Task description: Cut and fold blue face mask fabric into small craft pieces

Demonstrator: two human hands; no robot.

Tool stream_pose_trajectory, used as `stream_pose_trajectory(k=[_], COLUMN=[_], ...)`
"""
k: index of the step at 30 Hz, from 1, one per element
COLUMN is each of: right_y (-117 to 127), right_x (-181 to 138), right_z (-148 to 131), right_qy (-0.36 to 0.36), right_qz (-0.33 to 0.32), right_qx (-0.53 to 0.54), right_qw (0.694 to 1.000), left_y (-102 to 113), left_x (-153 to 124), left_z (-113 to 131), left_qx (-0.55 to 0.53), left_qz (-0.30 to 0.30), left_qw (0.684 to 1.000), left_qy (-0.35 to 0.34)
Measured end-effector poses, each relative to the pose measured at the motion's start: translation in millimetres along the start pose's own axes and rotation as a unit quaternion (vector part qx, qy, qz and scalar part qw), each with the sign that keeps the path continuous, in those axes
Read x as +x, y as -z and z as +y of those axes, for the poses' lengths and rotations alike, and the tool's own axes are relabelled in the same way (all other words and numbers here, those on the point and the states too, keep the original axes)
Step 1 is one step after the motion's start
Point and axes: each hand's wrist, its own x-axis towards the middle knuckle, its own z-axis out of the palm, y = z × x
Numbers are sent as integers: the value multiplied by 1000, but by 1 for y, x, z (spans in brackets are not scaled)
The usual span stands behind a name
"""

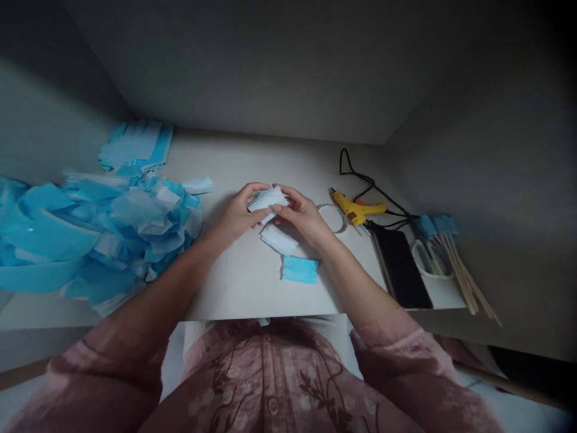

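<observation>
My left hand [241, 215] and my right hand [303, 216] meet over the middle of the table. Between them, pinched by thumbs and fingers, is a small pale rectangular stack of thin fabric-like pieces [273, 197] with some blue along its far edge. How many layers it has cannot be made out. Just below the hands lies a flat white piece [280, 240]. Closer to the table's front edge is a light blue rectangular piece [300, 270], its near end beside my right forearm.
A loose heap of blue and white pieces [148, 210] covers the left side, with a neater stack [139, 147] behind it. To the right are a tape-like ring [345, 224], yellow glue gun [360, 210] with black cord, dark flat object [401, 267], oval container [435, 276] and blue-tipped sticks [464, 273].
</observation>
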Motion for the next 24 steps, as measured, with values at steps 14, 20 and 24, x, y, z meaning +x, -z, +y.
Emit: stream_pose_trajectory(k=[14,20,24], right_y=[-3,-5,-8], right_x=[-7,-6,-8], right_z=[-5,-9,-10], right_qy=[12,57,75], right_qz=[-11,72,88], right_qx=[-64,-53,-47], right_qw=[998,994,992], left_y=[-4,-7,-7], left_x=[-2,-3,-4], left_z=[4,4,1], left_qx=[-19,-79,-115], left_qz=[20,17,-30], left_qw=[999,997,991], left_qy=[-38,-2,61])
